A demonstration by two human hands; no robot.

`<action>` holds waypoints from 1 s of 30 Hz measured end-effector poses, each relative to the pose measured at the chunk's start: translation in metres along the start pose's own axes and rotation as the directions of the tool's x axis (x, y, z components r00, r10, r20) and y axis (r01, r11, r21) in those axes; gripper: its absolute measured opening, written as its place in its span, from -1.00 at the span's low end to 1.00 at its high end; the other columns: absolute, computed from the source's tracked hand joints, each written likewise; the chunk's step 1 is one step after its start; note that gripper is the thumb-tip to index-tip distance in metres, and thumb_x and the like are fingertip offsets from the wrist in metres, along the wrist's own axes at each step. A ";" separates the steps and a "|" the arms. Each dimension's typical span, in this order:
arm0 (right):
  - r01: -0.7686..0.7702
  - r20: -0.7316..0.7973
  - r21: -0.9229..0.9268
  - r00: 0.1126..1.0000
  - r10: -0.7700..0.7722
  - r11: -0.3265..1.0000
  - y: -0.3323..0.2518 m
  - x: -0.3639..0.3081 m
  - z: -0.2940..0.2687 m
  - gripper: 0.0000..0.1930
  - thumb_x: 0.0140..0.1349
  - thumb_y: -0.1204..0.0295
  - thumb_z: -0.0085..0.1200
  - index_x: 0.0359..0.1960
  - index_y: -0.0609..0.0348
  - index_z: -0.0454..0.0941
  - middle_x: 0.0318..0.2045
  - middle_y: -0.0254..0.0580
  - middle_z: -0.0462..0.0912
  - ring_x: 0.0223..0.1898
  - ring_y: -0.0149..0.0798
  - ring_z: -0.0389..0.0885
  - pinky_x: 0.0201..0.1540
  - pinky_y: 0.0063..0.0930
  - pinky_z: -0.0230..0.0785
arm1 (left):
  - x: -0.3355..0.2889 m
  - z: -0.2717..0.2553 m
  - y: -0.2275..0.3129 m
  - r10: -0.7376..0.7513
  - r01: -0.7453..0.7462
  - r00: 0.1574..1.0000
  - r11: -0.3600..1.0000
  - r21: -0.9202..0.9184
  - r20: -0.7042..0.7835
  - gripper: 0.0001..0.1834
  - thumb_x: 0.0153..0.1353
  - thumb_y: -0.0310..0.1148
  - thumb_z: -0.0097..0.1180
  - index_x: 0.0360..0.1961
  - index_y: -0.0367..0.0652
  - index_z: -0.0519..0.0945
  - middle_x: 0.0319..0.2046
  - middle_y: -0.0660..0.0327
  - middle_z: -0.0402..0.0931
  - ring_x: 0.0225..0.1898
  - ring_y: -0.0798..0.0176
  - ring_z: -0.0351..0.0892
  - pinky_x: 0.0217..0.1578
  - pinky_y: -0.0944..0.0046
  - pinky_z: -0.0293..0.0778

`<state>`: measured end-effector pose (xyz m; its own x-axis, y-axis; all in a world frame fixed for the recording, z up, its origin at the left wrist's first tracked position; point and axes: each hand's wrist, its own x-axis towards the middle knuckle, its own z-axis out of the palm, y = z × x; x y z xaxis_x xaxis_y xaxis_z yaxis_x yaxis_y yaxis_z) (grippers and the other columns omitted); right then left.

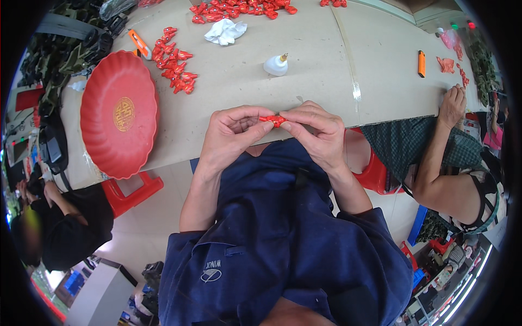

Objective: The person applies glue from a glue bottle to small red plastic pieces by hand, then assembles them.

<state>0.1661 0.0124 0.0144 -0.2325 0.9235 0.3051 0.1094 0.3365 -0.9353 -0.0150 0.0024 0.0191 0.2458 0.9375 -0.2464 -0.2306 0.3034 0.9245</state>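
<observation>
A small shiny red plastic figure (pixel 275 120) is held between my two hands above the table's near edge. My left hand (pixel 235 130) pinches its left end between thumb and fingers. My right hand (pixel 318 130) grips its right end the same way; the fingertips hide part of the piece. Similar red pieces lie in a loose pile (pixel 175 62) ahead and to the left. A larger heap of them (pixel 244 8) sits at the far side of the table. Beyond my hands stands a small white squeeze bottle (pixel 276 65) with a brass-coloured tip.
A large red scalloped tray (pixel 92 108) rests at the left, beside an orange cutter knife (pixel 140 44). A crumpled white tissue (pixel 225 31) lies farther back. Another orange knife (pixel 421 64) is at the right, near a co-worker's hand (pixel 453 106). Red stools (pixel 130 198) stand below the table.
</observation>
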 end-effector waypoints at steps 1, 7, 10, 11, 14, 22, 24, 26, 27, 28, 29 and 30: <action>0.000 0.000 0.000 1.000 0.000 1.000 0.000 0.000 0.000 -0.83 -0.06 0.61 0.19 -0.36 0.28 0.61 -0.51 -0.19 0.63 -0.49 -0.35 0.52 -0.40 -0.53 0.32 | 0.000 0.000 0.000 -0.003 0.003 1.000 1.000 -0.001 0.001 -0.82 0.10 -0.51 0.13 -0.23 -0.27 0.58 -0.48 0.29 0.56 -0.56 0.59 0.45 -0.70 0.59 0.41; -0.003 -0.014 0.006 1.000 0.003 1.000 0.001 -0.002 0.002 -0.83 -0.07 0.61 0.19 -0.37 0.28 0.62 -0.51 -0.18 0.63 -0.48 -0.35 0.53 -0.40 -0.53 0.33 | 0.000 0.000 0.002 -0.011 0.011 1.000 1.000 -0.026 0.005 -0.82 0.09 -0.53 0.12 -0.24 -0.29 0.57 -0.47 0.28 0.56 -0.54 0.59 0.46 -0.70 0.58 0.41; -0.007 -0.016 0.012 1.000 0.008 1.000 0.001 -0.001 0.002 -0.83 -0.07 0.62 0.19 -0.37 0.28 0.62 -0.51 -0.19 0.63 -0.48 -0.36 0.53 -0.40 -0.54 0.33 | 0.001 0.000 0.003 -0.014 0.014 1.000 1.000 -0.028 -0.001 -0.83 0.09 -0.54 0.11 -0.25 -0.30 0.57 -0.47 0.28 0.56 -0.54 0.58 0.46 -0.70 0.57 0.42; -0.009 -0.017 0.014 1.000 0.009 1.000 0.001 -0.001 0.002 -0.83 -0.06 0.63 0.18 -0.36 0.28 0.62 -0.51 -0.19 0.63 -0.48 -0.36 0.53 -0.40 -0.54 0.33 | 0.001 0.001 0.003 -0.016 0.016 1.000 1.000 -0.023 -0.007 -0.83 0.09 -0.55 0.11 -0.25 -0.30 0.57 -0.47 0.27 0.56 -0.54 0.58 0.46 -0.70 0.57 0.42; -0.023 -0.023 0.022 0.999 0.023 0.999 0.002 -0.002 0.003 -0.83 -0.06 0.63 0.18 -0.36 0.28 0.62 -0.51 -0.19 0.63 -0.48 -0.37 0.53 -0.40 -0.55 0.32 | 0.001 0.001 0.004 -0.030 0.029 0.999 1.000 -0.012 -0.022 -0.83 0.09 -0.54 0.11 -0.25 -0.30 0.57 -0.47 0.27 0.56 -0.54 0.58 0.47 -0.70 0.57 0.42; -0.057 -0.032 0.059 0.998 0.059 0.997 0.002 -0.003 0.003 -0.84 -0.04 0.64 0.18 -0.36 0.28 0.62 -0.51 -0.19 0.63 -0.48 -0.39 0.53 -0.40 -0.57 0.31 | 0.002 0.002 0.005 -0.040 0.040 0.999 0.999 -0.010 -0.017 -0.83 0.09 -0.54 0.10 -0.25 -0.30 0.57 -0.45 0.26 0.57 -0.50 0.56 0.49 -0.70 0.56 0.43; -0.066 -0.040 0.079 0.997 0.069 0.995 0.003 -0.003 0.004 -0.84 -0.04 0.64 0.18 -0.36 0.29 0.62 -0.51 -0.19 0.63 -0.48 -0.39 0.53 -0.40 -0.57 0.31 | 0.002 0.002 0.005 -0.035 0.035 0.999 0.999 -0.008 -0.021 -0.83 0.09 -0.54 0.11 -0.25 -0.30 0.57 -0.45 0.25 0.57 -0.50 0.55 0.49 -0.69 0.55 0.43; -0.080 -0.043 0.083 0.996 0.084 0.993 0.002 -0.003 0.004 -0.84 -0.04 0.64 0.18 -0.36 0.29 0.62 -0.51 -0.19 0.63 -0.48 -0.40 0.53 -0.39 -0.58 0.31 | 0.002 0.002 0.005 -0.041 0.041 0.999 0.999 -0.012 -0.020 -0.83 0.09 -0.53 0.11 -0.24 -0.29 0.57 -0.45 0.26 0.57 -0.49 0.55 0.50 -0.69 0.55 0.45; -0.095 -0.045 0.087 0.994 0.099 0.992 0.002 -0.004 0.005 -0.84 -0.04 0.64 0.18 -0.36 0.29 0.62 -0.50 -0.20 0.63 -0.48 -0.41 0.52 -0.39 -0.59 0.31 | 0.002 0.001 0.005 -0.041 0.041 0.999 0.999 -0.012 -0.019 -0.83 0.09 -0.53 0.11 -0.24 -0.29 0.57 -0.45 0.26 0.57 -0.49 0.55 0.50 -0.69 0.55 0.45; -0.095 -0.046 0.087 0.994 0.099 0.992 0.002 -0.004 0.005 -0.84 -0.04 0.64 0.18 -0.36 0.29 0.62 -0.50 -0.20 0.63 -0.48 -0.41 0.52 -0.39 -0.59 0.31 | 0.002 0.001 0.005 -0.048 0.048 0.999 0.999 -0.007 -0.015 -0.83 0.09 -0.53 0.11 -0.25 -0.29 0.57 -0.44 0.26 0.57 -0.49 0.55 0.50 -0.68 0.55 0.45; -0.098 -0.050 0.096 0.993 0.103 0.991 0.002 -0.004 0.005 -0.85 -0.04 0.64 0.17 -0.36 0.29 0.62 -0.50 -0.20 0.63 -0.48 -0.41 0.52 -0.39 -0.59 0.30 | 0.003 0.000 0.005 -0.055 0.055 0.998 0.998 -0.003 -0.011 -0.82 0.09 -0.53 0.11 -0.25 -0.29 0.57 -0.44 0.26 0.57 -0.48 0.55 0.50 -0.68 0.54 0.46; -0.100 -0.054 0.106 0.993 0.106 0.989 0.002 -0.004 0.005 -0.85 -0.03 0.64 0.17 -0.36 0.29 0.62 -0.50 -0.20 0.63 -0.48 -0.42 0.52 -0.39 -0.59 0.30 | 0.003 0.000 0.006 -0.055 0.055 0.998 0.999 -0.003 -0.011 -0.82 0.09 -0.53 0.11 -0.25 -0.29 0.57 -0.44 0.26 0.57 -0.48 0.55 0.50 -0.68 0.54 0.46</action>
<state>0.1619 0.0083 0.0108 -0.1672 0.9626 0.2131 0.0295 0.2209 -0.9749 -0.0153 0.0064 0.0237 0.2480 0.9213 -0.2996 -0.2197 0.3547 0.9088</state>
